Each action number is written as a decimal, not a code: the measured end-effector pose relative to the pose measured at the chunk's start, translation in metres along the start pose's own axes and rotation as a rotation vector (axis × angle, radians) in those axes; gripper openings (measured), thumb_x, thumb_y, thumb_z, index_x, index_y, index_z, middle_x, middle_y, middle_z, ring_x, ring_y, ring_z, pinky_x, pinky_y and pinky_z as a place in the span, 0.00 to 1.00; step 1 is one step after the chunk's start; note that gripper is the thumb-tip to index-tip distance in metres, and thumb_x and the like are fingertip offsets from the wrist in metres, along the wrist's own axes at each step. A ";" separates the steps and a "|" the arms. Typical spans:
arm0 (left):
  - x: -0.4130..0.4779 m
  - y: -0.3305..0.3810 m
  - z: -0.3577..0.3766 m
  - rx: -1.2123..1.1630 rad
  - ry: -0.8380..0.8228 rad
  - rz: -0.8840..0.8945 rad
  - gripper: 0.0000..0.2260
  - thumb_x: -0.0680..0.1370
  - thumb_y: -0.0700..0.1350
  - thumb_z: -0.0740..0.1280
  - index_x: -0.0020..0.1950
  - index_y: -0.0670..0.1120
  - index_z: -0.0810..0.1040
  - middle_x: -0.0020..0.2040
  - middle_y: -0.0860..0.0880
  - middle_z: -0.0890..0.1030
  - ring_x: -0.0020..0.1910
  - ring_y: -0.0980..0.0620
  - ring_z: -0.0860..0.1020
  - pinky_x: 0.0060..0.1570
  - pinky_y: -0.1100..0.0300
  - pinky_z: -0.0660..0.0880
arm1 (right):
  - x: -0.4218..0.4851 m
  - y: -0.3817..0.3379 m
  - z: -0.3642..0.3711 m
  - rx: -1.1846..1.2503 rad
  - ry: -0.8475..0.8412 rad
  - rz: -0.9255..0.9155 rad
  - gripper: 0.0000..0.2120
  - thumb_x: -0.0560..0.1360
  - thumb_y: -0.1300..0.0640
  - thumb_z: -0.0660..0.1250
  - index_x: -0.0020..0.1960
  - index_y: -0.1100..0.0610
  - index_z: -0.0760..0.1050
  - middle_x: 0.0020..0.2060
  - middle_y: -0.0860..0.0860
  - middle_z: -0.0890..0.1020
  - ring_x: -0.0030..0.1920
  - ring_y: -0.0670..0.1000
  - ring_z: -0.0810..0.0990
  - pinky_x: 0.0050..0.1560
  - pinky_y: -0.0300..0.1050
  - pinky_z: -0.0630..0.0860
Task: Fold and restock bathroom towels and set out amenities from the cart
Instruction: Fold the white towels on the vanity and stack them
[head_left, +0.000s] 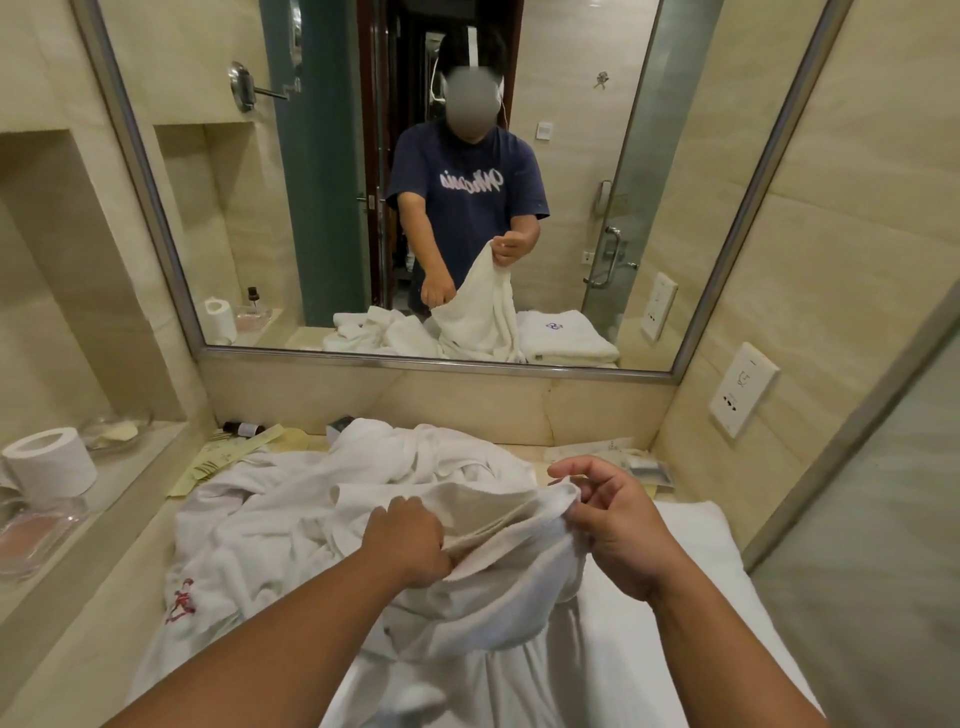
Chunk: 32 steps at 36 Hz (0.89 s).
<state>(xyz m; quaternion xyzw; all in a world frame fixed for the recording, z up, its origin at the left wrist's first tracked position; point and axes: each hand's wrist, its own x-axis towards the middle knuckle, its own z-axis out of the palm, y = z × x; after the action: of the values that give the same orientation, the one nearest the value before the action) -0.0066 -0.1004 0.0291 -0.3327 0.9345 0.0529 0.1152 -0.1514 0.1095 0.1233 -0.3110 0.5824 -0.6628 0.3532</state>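
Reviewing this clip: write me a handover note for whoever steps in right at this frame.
Left hand grips the held towel by an edge; right hand pinches its corner, above the counter.
An unfolded towel heap lies behind; one folded towel sits at the right.
Amenity packets lie scattered along the back edge.
Left: fold this towel and the heap, arrange amenities.

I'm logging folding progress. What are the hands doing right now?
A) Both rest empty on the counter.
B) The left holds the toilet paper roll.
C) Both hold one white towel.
C: the left hand and right hand each grip the same towel above the pile.
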 end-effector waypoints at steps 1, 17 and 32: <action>0.002 0.000 0.001 0.015 0.033 0.001 0.22 0.76 0.66 0.59 0.57 0.55 0.83 0.60 0.49 0.76 0.60 0.45 0.73 0.60 0.48 0.71 | 0.001 0.001 -0.003 0.002 -0.011 0.004 0.22 0.76 0.79 0.63 0.52 0.55 0.84 0.43 0.63 0.80 0.44 0.60 0.79 0.48 0.55 0.76; 0.034 -0.003 0.012 -0.289 -0.118 -0.089 0.12 0.72 0.48 0.70 0.55 0.53 0.82 0.50 0.52 0.82 0.49 0.50 0.80 0.47 0.57 0.78 | 0.016 0.004 -0.027 0.120 -0.064 0.052 0.27 0.73 0.84 0.57 0.50 0.57 0.84 0.45 0.63 0.79 0.46 0.61 0.77 0.47 0.52 0.77; 0.045 -0.007 0.017 -0.389 0.248 -0.286 0.10 0.81 0.49 0.60 0.52 0.52 0.82 0.51 0.52 0.84 0.47 0.49 0.81 0.44 0.57 0.76 | 0.032 0.004 -0.031 0.163 -0.070 0.059 0.26 0.75 0.83 0.58 0.50 0.58 0.85 0.44 0.63 0.78 0.43 0.59 0.79 0.43 0.49 0.78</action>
<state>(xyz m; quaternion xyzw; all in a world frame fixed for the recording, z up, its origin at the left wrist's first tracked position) -0.0326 -0.1304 0.0014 -0.4813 0.8572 0.1732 -0.0600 -0.1946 0.0996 0.1151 -0.2869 0.5227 -0.6862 0.4167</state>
